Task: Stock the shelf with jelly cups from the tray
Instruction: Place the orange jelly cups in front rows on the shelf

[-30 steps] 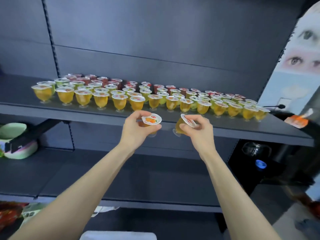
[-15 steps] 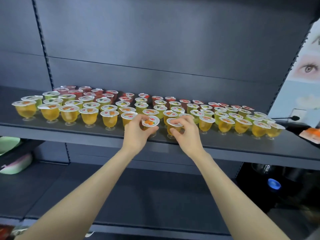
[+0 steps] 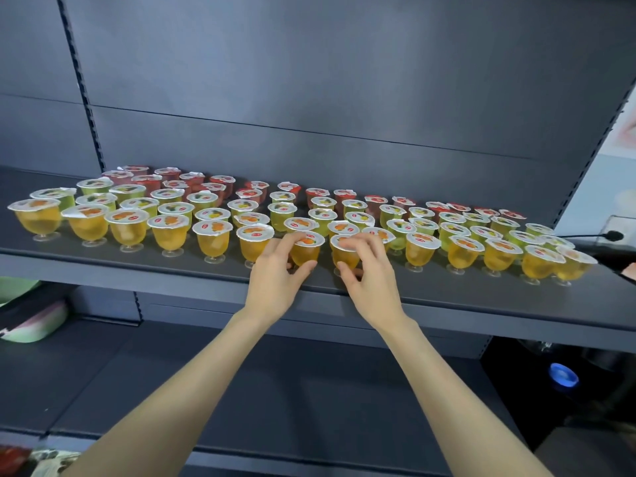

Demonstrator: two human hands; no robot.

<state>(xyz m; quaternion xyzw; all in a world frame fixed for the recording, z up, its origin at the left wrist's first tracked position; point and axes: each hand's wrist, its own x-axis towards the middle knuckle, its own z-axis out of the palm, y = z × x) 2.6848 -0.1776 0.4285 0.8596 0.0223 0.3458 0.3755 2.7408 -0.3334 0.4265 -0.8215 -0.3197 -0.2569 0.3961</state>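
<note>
Far left, on the lower shelf, there's a green and pink tub, partly cut off by the frame. Above it the upper shelf is packed with jelly cups, all upright on their little feet: orange ones along the front, green behind them, red at the back against the dark panel.

Around the middle of the front row, the left hand is wrapped round an orange cup, thumb on the near side low down and fingers up at the left edge of the lid. That cup is upright, just beside its neighbour on the left. Its foot is hidden behind the thumb, so I can't say if it's resting on the shelf.

Right next to it, the right hand pinches a second orange cup, fingers draped over the lid and thumb down at the stem. It's also upright and in line with the front row. The 2 held cups are just beside each other.

Further right the rows carry on towards the shelf end, where a black stalk pokes in from the edge. Below it, in the dark corner, there's a blue cap.
</note>
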